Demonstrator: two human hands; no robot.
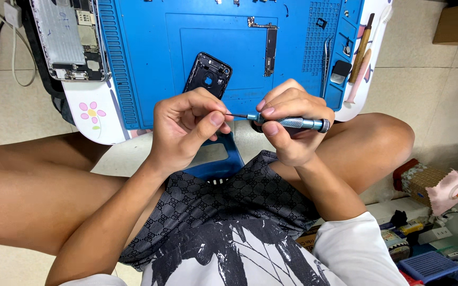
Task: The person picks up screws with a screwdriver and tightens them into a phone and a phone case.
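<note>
My right hand (287, 124) grips a small blue-grey precision screwdriver (292, 122), held level with its thin tip pointing left. My left hand (186, 127) pinches that tip between thumb and forefinger. Both hands hover above my lap, just in front of a blue work mat (149, 47). On the mat lies a dark phone back housing (208, 74) with a round hole, right behind my left hand. A narrow logic board (270, 50) lies to its right.
A dismantled phone body (70, 37) rests at the mat's left edge. Tweezers (326, 55), a wooden-handled tool (360, 47) and small parts sit in the mat's right-hand trays. A small white table (99, 116) with a flower print carries the mat. Boxes and clutter stand on the floor at right.
</note>
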